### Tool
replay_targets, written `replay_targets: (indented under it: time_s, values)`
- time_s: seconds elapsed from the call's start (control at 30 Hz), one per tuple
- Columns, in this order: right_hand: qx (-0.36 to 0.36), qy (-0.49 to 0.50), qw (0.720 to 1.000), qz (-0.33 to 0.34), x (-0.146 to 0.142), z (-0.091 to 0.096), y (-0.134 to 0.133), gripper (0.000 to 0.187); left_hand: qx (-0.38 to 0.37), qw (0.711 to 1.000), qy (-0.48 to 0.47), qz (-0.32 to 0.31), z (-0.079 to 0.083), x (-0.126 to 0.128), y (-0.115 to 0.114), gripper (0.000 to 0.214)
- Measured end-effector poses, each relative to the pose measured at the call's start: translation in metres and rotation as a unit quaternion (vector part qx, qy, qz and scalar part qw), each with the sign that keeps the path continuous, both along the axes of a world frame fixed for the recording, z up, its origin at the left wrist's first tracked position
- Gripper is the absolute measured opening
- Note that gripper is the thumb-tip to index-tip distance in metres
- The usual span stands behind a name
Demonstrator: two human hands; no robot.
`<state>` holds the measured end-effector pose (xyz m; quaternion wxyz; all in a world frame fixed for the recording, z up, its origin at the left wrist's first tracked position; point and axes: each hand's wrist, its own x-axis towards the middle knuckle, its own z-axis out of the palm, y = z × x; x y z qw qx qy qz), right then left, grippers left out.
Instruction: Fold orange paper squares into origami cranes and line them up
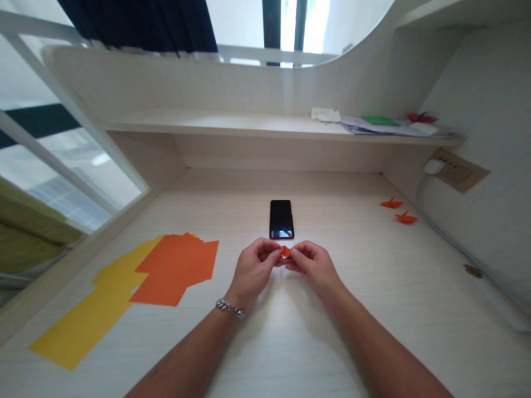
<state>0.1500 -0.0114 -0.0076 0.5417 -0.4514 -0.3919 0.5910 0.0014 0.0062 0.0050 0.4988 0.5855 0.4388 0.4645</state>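
Between my two hands is a small folded piece of orange paper [285, 251], held just above the desk. My left hand [258, 264], with a chain bracelet [230, 308] on its wrist, pinches the paper's left side. On the opposite side, the fingertips of my right hand [315, 264] grip it as well. Fingers cover part of the paper, so its full shape is hidden. Directly beyond my hands lies a black phone [281, 218]. Two small orange folded paper cranes [405, 218] sit at the desk's right side.
Orange paper sheets [178, 268] overlap yellow sheets [87, 320] on the left of the desk [332, 354]. A shelf [232, 122] at the back bears papers and a red folded piece [422, 118]. A cable [446, 235] runs from a wall socket [462, 171] down the right.
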Motion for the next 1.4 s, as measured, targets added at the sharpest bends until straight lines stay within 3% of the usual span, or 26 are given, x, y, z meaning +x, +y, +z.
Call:
replay_targets:
  time_s: [0.1,0.2,0.33,0.43,0.5,0.63,0.73,0.83,0.93,1.03,1.17,1.3,1.4]
  values:
    - [-0.017,-0.003,1.000,-0.025,-0.001,-0.003,0.001,0.026,0.017,1.000,0.015,-0.005,-0.002,0.000,-0.001,0.011]
    - [0.037,-0.121,0.991,-0.032,0.000,-0.003,-0.001,0.019,0.073,0.993,0.087,-0.018,-0.003,0.000,-0.003,0.009]
    - [0.131,-0.321,0.937,-0.031,0.001,0.002,-0.008,0.012,0.131,0.978,0.162,-0.024,-0.005,-0.001,-0.006,0.014]
    - [0.146,-0.371,0.917,-0.020,0.001,0.005,-0.010,0.013,0.146,0.971,0.185,-0.022,-0.005,-0.002,-0.006,0.016]
    - [0.124,-0.336,0.934,-0.010,0.001,0.004,-0.009,0.013,0.143,0.973,0.178,-0.023,-0.003,-0.002,-0.006,0.015]
    - [0.004,-0.147,0.988,0.036,0.002,0.002,-0.004,0.013,0.094,0.988,0.114,-0.036,-0.001,-0.002,-0.004,0.013]
    - [-0.048,-0.045,0.997,0.042,0.003,0.003,-0.001,0.014,0.037,0.998,0.049,-0.033,-0.003,-0.002,0.000,0.015]
    - [-0.035,-0.029,0.998,0.035,0.002,0.002,0.000,0.017,0.004,0.999,0.023,-0.027,-0.007,-0.003,0.003,0.017]
    - [0.005,-0.094,0.995,0.030,0.002,-0.002,-0.001,0.018,0.041,0.994,0.097,-0.018,-0.008,-0.004,0.003,0.018]
    - [0.063,-0.220,0.973,0.017,0.004,-0.003,-0.003,0.016,0.118,0.971,0.207,-0.022,-0.006,-0.006,0.001,0.020]
    - [0.134,-0.376,0.917,0.011,0.007,0.002,-0.006,0.014,0.169,0.941,0.288,-0.049,-0.004,-0.007,0.000,0.020]
    - [0.164,-0.456,0.875,0.007,0.007,0.008,-0.009,0.011,0.190,0.928,0.316,-0.061,-0.001,-0.006,-0.003,0.018]
    - [0.168,-0.478,0.862,0.010,0.007,0.009,-0.009,0.011,0.192,0.928,0.311,-0.071,0.002,-0.005,-0.004,0.018]
